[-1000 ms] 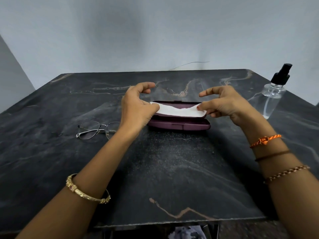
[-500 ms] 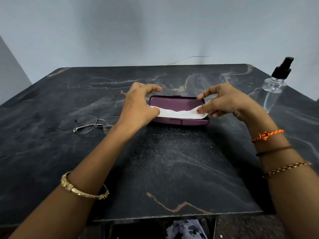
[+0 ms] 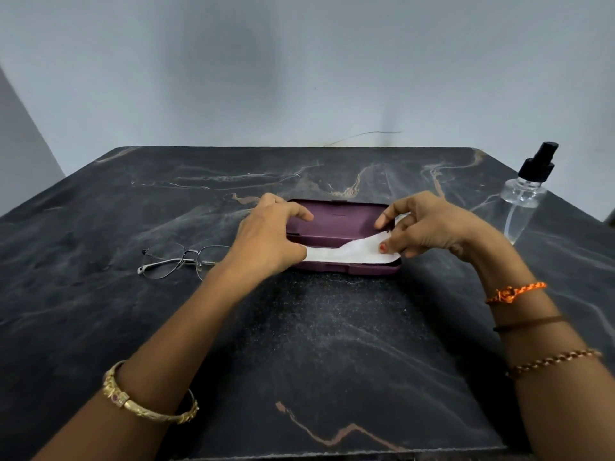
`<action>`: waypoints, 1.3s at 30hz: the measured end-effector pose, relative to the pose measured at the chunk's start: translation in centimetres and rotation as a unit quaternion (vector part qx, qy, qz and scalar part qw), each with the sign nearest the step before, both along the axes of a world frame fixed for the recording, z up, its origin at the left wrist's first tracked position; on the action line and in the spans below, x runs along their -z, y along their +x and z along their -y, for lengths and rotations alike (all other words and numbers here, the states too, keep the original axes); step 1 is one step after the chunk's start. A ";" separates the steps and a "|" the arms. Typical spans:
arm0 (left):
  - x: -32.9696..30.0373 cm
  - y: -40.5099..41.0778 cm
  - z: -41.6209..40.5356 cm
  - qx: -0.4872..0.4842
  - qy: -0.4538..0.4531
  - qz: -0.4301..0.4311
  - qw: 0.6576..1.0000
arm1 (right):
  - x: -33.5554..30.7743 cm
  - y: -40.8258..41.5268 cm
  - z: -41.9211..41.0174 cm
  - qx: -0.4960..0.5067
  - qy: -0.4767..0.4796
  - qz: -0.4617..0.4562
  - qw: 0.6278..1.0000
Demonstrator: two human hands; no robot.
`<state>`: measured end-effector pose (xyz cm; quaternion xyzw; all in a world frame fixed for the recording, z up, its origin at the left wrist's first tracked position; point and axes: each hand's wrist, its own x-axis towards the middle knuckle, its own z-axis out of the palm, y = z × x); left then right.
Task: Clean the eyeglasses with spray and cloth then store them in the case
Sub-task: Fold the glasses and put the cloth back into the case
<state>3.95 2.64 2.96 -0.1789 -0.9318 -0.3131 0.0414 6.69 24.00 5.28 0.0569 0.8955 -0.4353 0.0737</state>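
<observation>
Presently mid-retrieval: white cloth (image 3: 349, 252) stretched across the open purple case (image 3: 336, 224) near the middle of the dark marbled worktop (image 3: 299, 344). Left hand (image 3: 266, 241) pinching the cloth's left end between thumb and fingers, with a forefinger resting on the raised lid; right hand (image 3: 429, 227) pinching the right end, thumb pressed on top of the fabric, forefinger touching the lid's right edge. Both hands closed on the cloth, neither released. Eyeglasses (image 3: 181, 261) lying flat on the worktop at 9 o'clock from the case, temples folded or open hard to tell, partly hidden behind the left wrist. Spray bottle (image 3: 525, 194) standing upright at 2 o'clock, well apart from the case, near the right edge. Judged early in the task: no sign of spraying or wiping yet. Likely troubles from here: 1, cloth snagging on the case rim if pulled low, dragging the light case along or snapping the lid shut; 2, left forearm sweeping over the glasses when withdrawing, scratching lenses against the gritty-looking stone or nudging them away; 3, reaching for the bottle with cloth in hand and tipping it over the nearby edge. Safer, probably: lifting the cloth straight up, pinning the case with 1 hand.
</observation>
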 end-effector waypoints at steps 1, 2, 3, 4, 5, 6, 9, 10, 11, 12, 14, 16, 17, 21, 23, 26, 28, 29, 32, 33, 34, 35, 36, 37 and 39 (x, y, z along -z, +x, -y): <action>0.0 0.0 0.0 0.000 -0.003 -0.001 1.000 | 0.1 0.0 -0.1 -0.008 -0.002 0.003 1.000; 0.1 0.0 0.0 0.001 -0.004 -0.002 1.000 | 0.1 0.0 -0.1 -0.015 -0.005 0.006 1.000; 0.1 0.1 0.0 0.003 -0.003 -0.005 1.000 | 0.2 0.1 -0.2 -0.022 -0.007 0.009 1.000; 0.1 0.1 0.0 0.006 0.000 -0.007 1.000 | 0.2 0.1 -0.2 -0.027 -0.008 0.011 1.000; 0.2 0.1 -0.1 0.008 0.005 -0.010 1.000 | 0.2 0.1 -0.2 -0.033 -0.007 0.014 0.999; 0.2 0.2 -0.1 0.010 0.010 -0.012 1.000 | 0.2 0.2 -0.2 -0.039 -0.005 0.016 0.999; 0.2 0.0 0.0 0.002 0.011 -0.019 1.000 | 0.1 0.1 -0.3 -0.052 0.002 0.019 0.998; 0.2 -0.2 0.0 -0.002 0.013 -0.019 1.000 | 0.1 0.0 -0.3 -0.053 0.005 0.018 0.998; 0.2 -0.2 0.0 -0.006 0.016 -0.019 1.000 | 0.1 0.0 -0.3 -0.053 0.008 0.017 0.998; 0.3 -0.3 -0.1 -0.009 0.019 -0.019 1.000 | 0.0 -0.1 -0.3 -0.053 0.012 0.016 0.998; 0.3 -0.3 -0.2 -0.016 0.022 -0.028 0.999 | 0.0 -0.1 -0.2 -0.054 0.020 0.016 0.998; 0.5 -0.1 -0.3 -0.022 0.015 -0.040 0.999 | -0.1 0.0 -0.1 -0.056 0.023 0.016 0.998; 0.6 -0.1 -0.3 -0.025 0.010 -0.045 0.999 | -0.1 0.0 -0.1 -0.057 0.026 0.017 0.998; 0.8 0.1 -0.6 -0.035 -0.018 -0.071 0.997 | -0.1 0.0 -0.1 -0.064 0.037 0.019 0.997; 0.9 0.1 -0.7 -0.039 -0.033 -0.082 0.995 | 0.0 0.0 -0.2 -0.073 0.052 0.008 0.996; 1.1 0.1 -0.7 -0.028 -0.055 -0.101 0.993 | 0.0 0.0 -0.2 -0.101 0.093 -0.026 0.990; 1.2 0.2 -0.7 -0.009 -0.061 -0.116 0.991 | -0.1 0.0 -0.1 -0.115 0.129 -0.046 0.984; 1.1 0.3 -0.7 -0.001 -0.058 -0.124 0.991 | -0.1 -0.1 -0.1 -0.118 0.146 -0.055 0.981; 1.0 0.5 -0.7 0.012 -0.035 -0.142 0.989 | -0.1 -0.2 -0.1 -0.111 0.194 -0.089 0.971; 0.9 0.6 -0.7 0.016 -0.035 -0.143 0.989 | -0.1 -0.3 -0.1 -0.108 0.207 -0.095 0.968; 0.8 0.6 -0.7 0.019 -0.045 -0.142 0.989 | -0.1 -0.3 -0.1 -0.105 0.218 -0.097 0.965; 0.8 0.7 -0.7 0.023 -0.067 -0.141 0.988 | -0.1 -0.3 -0.1 -0.105 0.226 -0.096 0.964; 0.8 0.7 -0.8 0.028 -0.095 -0.141 0.985 | 0.0 -0.3 -0.1 -0.108 0.234 -0.093 0.962; 0.8 0.7 -0.9 0.033 -0.122 -0.143 0.982 | 0.0 -0.3 -0.1 -0.111 0.240 -0.091 0.960; 0.9 0.6 -0.9 0.047 -0.160 -0.147 0.975 | 0.0 -0.3 -0.1 -0.115 0.249 -0.089 0.957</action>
